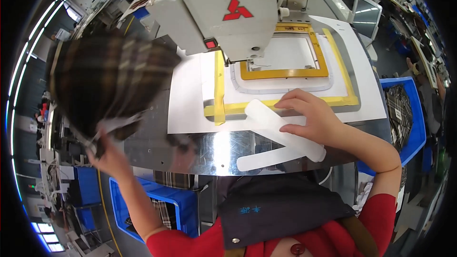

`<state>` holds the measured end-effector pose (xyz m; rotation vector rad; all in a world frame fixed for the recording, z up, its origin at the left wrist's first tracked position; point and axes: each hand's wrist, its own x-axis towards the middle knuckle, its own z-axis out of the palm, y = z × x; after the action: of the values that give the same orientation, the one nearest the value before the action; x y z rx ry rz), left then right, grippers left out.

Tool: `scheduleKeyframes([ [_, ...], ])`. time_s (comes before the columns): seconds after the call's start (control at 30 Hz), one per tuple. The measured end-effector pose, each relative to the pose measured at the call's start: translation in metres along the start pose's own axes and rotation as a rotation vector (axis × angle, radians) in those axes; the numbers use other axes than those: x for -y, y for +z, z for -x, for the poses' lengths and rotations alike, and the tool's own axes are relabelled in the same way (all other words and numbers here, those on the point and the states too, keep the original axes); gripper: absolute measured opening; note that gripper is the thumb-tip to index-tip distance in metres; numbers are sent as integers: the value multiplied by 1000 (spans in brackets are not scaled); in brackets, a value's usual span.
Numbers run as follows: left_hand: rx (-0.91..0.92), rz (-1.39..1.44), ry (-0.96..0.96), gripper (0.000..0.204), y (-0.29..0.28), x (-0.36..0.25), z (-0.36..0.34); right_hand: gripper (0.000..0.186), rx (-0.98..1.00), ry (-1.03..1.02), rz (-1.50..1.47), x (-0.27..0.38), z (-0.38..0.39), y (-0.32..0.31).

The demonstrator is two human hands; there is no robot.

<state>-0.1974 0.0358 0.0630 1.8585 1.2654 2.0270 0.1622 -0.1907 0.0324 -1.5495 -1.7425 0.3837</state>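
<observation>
Two bare hands were at work on the near side of the machine. Left of it, the left hand had its fingers bent up to the lower edge of a dark plaid cloth and seemed closed on it; blur hid the fingertips, so I could not tell how tight the grip was. The cloth hung bunched in the air, well apart from the machine, smeared as if in motion, with something whitish at its lower edge.

Nearer the person than the machine, and to its right, the right hand was half spread above the white strips. Forefinger and thumb stood apart, the thumb seeming to rest on the upper strip; I saw no pinch. At least two strips fanned out there, overlapping under the hand, one reaching onto the white sheet, the other on the metal table.

Under the machine's right side sat the yellow frame, with no plaid in it.

I took the step in hand to be handling the cloth with one hand while sorting strips with the other. The next move, I judged, called for a light pinch to part one strip from its neighbour, and the cloth kept from dragging across them.
</observation>
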Motion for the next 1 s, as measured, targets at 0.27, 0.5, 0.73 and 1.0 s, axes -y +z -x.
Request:
scheduleKeyframes([
  [0.27,195,-1288,111,48,-270,123,60,11,146,16,71,-25,0,19],
  [0.5,923,-1109,-633,39,-270,126,99,17,145,170,71,-6,-9,18],
  [0.73,1063,-57,98,20,11,-40,56,25,225,106,48,-29,-1,13],
  [1.0,1767,70,296,33,142,-111,99,26,277,-43,-44,-31,-3,12],
])
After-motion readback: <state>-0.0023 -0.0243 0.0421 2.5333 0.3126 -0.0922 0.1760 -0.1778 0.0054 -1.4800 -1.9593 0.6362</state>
